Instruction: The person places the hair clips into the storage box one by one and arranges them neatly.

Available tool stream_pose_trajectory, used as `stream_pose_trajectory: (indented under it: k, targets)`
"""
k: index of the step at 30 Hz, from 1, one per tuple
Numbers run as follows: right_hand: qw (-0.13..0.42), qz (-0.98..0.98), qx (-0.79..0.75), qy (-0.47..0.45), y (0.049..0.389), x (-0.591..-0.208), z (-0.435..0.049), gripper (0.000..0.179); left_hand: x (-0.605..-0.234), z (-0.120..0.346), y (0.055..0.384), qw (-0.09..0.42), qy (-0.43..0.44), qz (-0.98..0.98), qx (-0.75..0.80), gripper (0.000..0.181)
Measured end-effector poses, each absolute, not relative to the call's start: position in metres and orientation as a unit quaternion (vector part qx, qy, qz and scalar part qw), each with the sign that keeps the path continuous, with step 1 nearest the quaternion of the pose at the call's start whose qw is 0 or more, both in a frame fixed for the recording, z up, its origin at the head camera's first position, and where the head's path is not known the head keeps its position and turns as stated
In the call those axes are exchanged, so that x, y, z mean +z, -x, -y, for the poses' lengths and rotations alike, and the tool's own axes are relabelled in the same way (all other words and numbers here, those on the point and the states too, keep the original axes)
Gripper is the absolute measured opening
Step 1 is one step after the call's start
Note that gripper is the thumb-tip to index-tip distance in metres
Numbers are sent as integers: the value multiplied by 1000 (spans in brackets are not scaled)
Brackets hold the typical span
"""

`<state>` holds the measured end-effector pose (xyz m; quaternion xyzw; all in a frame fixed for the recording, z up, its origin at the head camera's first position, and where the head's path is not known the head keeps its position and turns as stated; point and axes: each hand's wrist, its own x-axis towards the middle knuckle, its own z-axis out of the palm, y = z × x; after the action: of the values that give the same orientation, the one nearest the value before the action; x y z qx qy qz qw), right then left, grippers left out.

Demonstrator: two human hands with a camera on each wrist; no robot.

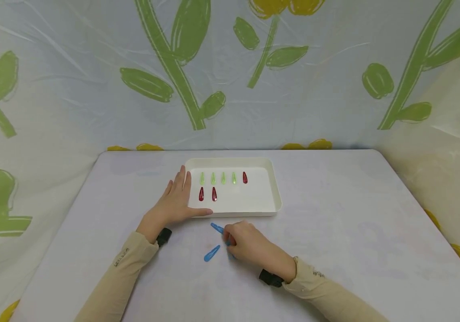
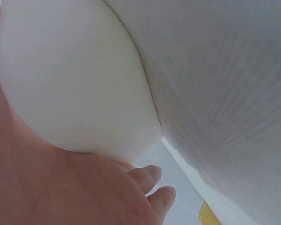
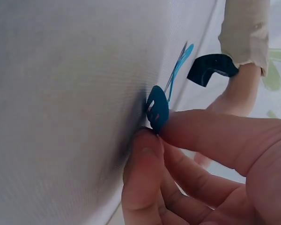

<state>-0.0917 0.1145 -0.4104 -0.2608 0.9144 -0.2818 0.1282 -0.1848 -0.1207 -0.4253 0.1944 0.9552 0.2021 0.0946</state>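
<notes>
My left hand (image 1: pixel 175 199) rests on the left end of a white tray (image 1: pixel 276 190), fingers straight along its side and thumb along the near rim. Inside the tray stands a back row of several green hair clips (image 1: pixel 213 178) with one red hair clip (image 1: pixel 245 177) at its right end. Two more red clips (image 1: pixel 214 194) lie in front at the left. Just below the tray, my right hand (image 1: pixel 250 241) pinches a blue hair clip (image 3: pixel 158 110) between thumb and fingertip, close to the table. Other blue clips (image 1: pixel 212 253) lie beside that hand, one partly covered by the fingers.
A pale cloth covers the table (image 1: pixel 334 223). Behind it hangs a white curtain (image 1: pixel 314 107) with green leaves and yellow flowers. Each wrist wears a black strap-on device (image 1: pixel 271 278).
</notes>
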Motion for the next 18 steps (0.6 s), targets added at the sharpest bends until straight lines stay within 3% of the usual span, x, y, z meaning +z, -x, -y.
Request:
stream_pose_trajectory:
  k: [18]
  targets:
    - [175, -871, -377, 262, 99, -406, -123, 24, -423, 120, 184, 106, -185, -959, 188, 141]
